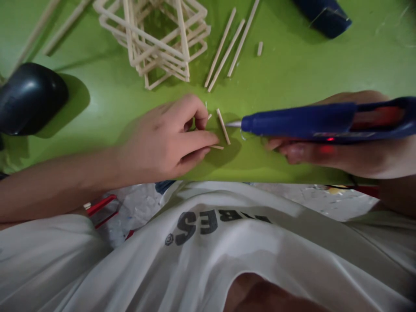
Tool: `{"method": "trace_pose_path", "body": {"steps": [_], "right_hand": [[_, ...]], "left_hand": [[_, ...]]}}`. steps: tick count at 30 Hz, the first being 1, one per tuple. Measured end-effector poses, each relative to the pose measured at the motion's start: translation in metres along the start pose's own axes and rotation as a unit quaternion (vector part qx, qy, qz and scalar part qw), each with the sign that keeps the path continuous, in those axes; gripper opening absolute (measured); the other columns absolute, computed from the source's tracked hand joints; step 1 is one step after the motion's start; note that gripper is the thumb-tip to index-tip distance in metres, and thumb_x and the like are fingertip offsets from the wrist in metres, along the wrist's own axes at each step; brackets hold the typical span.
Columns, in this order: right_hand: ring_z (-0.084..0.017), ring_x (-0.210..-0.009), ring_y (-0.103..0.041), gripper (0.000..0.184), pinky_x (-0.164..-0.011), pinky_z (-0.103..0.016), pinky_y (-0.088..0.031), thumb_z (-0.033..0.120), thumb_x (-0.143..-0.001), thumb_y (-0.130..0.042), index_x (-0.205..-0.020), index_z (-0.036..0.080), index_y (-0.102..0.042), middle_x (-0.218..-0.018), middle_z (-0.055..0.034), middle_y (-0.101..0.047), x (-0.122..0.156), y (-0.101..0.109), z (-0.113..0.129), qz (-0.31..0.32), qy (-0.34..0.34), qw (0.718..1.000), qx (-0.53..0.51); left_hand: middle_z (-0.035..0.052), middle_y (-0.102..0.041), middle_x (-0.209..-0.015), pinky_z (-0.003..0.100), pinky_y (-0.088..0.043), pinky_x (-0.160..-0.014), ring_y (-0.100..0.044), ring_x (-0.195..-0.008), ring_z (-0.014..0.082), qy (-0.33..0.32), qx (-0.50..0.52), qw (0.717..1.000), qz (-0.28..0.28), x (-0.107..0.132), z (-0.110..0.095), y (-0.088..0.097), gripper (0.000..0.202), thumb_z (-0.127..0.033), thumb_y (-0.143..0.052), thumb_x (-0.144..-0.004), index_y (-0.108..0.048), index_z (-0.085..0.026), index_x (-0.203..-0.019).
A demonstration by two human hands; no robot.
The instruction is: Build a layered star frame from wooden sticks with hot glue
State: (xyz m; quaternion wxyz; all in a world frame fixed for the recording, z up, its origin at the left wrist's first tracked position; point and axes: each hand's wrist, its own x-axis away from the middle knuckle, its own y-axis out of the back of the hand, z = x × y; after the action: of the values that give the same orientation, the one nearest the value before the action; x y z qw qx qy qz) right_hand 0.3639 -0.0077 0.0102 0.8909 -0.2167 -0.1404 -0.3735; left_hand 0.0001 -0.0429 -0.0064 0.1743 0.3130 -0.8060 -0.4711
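Observation:
My right hand [344, 158] is wrapped round a blue hot glue gun [299, 121] with a red light on its side. Its metal nozzle [234, 124] points left, close to a short wooden stick [223, 126]. My left hand [169, 136] rests on the table with bent fingers, pinching short sticks that are largely covered by it. The end of one held stick [217, 147] pokes out beneath the fingertips, and another stick tip [209, 117] shows by the curled finger. The fingertips lie just left of the slanted short stick; whether they touch it I cannot tell.
A lattice of glued wooden sticks [159, 47] stands at the back. Several loose sticks [224, 52] and a small offcut [260, 48] lie right of it. A black computer mouse [32, 97] sits left, a dark blue object [325, 17] back right. The green table's [253, 169] front edge meets my shirt.

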Motion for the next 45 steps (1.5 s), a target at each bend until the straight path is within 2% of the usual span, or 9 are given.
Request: {"method": "trace_pose_path", "body": {"steps": [2,4,8,11,15,22,34,38,45], "right_hand": [[-0.013,-0.079,-0.081,0.012,-0.060,-0.018,-0.069,0.031,-0.100,-0.095,-0.110,0.039,-0.096,-0.106,0.0023,-0.089,-0.001,-0.011,0.000,-0.093,0.025,0.989,0.115],[-0.014,-0.074,-0.079,0.008,-0.054,-0.028,-0.063,0.037,-0.103,-0.088,-0.106,0.039,-0.096,-0.127,0.0028,-0.090,-0.004,-0.023,0.001,-0.129,0.022,0.986,0.102],[-0.015,-0.072,-0.082,0.014,-0.046,-0.029,-0.053,0.032,-0.104,-0.081,-0.105,0.034,-0.095,-0.146,0.0033,-0.087,-0.012,-0.038,0.002,-0.092,-0.007,0.996,0.010],[-0.019,-0.080,-0.088,0.017,-0.047,-0.027,-0.054,0.035,-0.109,-0.080,-0.117,0.032,-0.094,-0.155,-0.0009,-0.084,-0.017,-0.039,0.000,-0.056,-0.015,0.998,-0.022],[-0.022,-0.077,-0.087,0.023,-0.047,-0.032,-0.053,0.045,-0.104,-0.087,-0.122,0.031,-0.094,-0.166,-0.0078,-0.078,-0.023,-0.037,-0.001,-0.060,-0.045,0.995,-0.061],[-0.019,-0.071,-0.081,0.027,-0.049,-0.035,-0.053,0.050,-0.100,-0.091,-0.120,0.033,-0.096,-0.172,-0.0058,-0.074,-0.026,-0.039,0.001,-0.053,-0.048,0.997,-0.039],[-0.020,-0.077,-0.085,0.023,-0.046,-0.034,-0.050,0.044,-0.108,-0.083,-0.128,0.039,-0.094,-0.171,0.0029,-0.073,-0.024,-0.034,-0.002,-0.021,-0.033,0.999,-0.025],[-0.019,-0.079,-0.085,0.024,-0.053,-0.035,-0.061,0.045,-0.109,-0.082,-0.131,0.042,-0.092,-0.177,0.0042,-0.068,-0.023,-0.032,-0.002,-0.008,-0.041,0.999,-0.016],[-0.016,-0.075,-0.084,0.022,-0.053,-0.033,-0.061,0.042,-0.111,-0.080,-0.129,0.042,-0.092,-0.171,0.0030,-0.074,-0.024,-0.033,-0.002,-0.008,-0.028,1.000,-0.006]], "left_hand": [[0.0093,-0.073,-0.132,0.041,-0.063,-0.091,-0.074,-0.112,0.0260,0.002,-0.005,1.000,0.000,0.001,-0.001,0.002,0.021,-0.035,-0.064,-0.116,-0.080,-0.035,-0.130],[0.0092,-0.073,-0.132,0.041,-0.064,-0.093,-0.073,-0.112,0.0252,0.005,-0.016,1.000,0.007,0.002,-0.001,0.005,0.019,-0.035,-0.063,-0.117,-0.079,-0.032,-0.126],[0.0102,-0.071,-0.137,0.040,-0.065,-0.100,-0.073,-0.117,0.0252,-0.016,-0.014,1.000,-0.010,0.008,0.001,0.011,0.015,-0.033,-0.067,-0.115,-0.076,-0.027,-0.126],[0.0102,-0.068,-0.142,0.038,-0.064,-0.106,-0.074,-0.124,0.0251,-0.026,-0.017,0.999,-0.014,0.012,0.004,0.013,0.020,-0.028,-0.070,-0.113,-0.073,-0.025,-0.133],[0.0117,-0.067,-0.140,0.042,-0.063,-0.100,-0.074,-0.121,0.0305,-0.013,-0.029,0.999,0.000,0.014,0.004,0.015,0.022,-0.032,-0.069,-0.114,-0.074,-0.023,-0.133],[0.0133,-0.071,-0.133,0.044,-0.063,-0.098,-0.072,-0.113,0.0303,-0.007,-0.080,0.995,0.052,0.013,-0.001,0.019,0.024,-0.027,-0.063,-0.117,-0.074,-0.021,-0.137],[0.0162,-0.072,-0.134,0.049,-0.062,-0.097,-0.071,-0.115,0.0351,-0.036,-0.084,0.995,0.043,0.011,-0.001,0.020,0.025,-0.023,-0.071,-0.113,-0.073,-0.017,-0.136],[0.0149,-0.073,-0.135,0.048,-0.061,-0.100,-0.071,-0.116,0.0338,-0.030,-0.088,0.994,0.051,0.012,0.000,0.020,0.019,-0.026,-0.065,-0.117,-0.073,-0.019,-0.133],[0.0134,-0.075,-0.134,0.046,-0.059,-0.098,-0.072,-0.116,0.0328,-0.022,-0.091,0.994,0.050,0.011,0.000,0.019,0.019,-0.029,-0.063,-0.118,-0.075,-0.021,-0.130]]}}
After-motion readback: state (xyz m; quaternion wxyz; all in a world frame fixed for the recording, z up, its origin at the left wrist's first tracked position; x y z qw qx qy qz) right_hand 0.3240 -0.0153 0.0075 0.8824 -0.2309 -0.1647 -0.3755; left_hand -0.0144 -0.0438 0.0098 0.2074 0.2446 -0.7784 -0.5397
